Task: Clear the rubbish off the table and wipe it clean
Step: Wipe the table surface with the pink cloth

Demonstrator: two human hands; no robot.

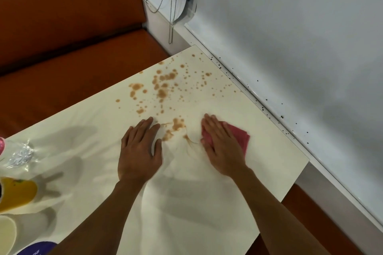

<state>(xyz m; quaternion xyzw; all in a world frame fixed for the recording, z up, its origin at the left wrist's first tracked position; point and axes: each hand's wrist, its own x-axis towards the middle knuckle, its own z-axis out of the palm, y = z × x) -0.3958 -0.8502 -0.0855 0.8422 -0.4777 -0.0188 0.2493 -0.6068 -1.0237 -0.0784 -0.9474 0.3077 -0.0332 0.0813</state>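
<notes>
Looking down at the cream table (259,109), I take the brown spill (163,85) as my mark. Far left of it lie crumpled clear plastic (19,153) and a yellow cup (16,192). Just left of its near edge my left hand (139,151) rests flat, fingers straight, holding nothing. Just right, my right hand (219,147) presses flat-fingered on the pink cloth (240,136).
</notes>
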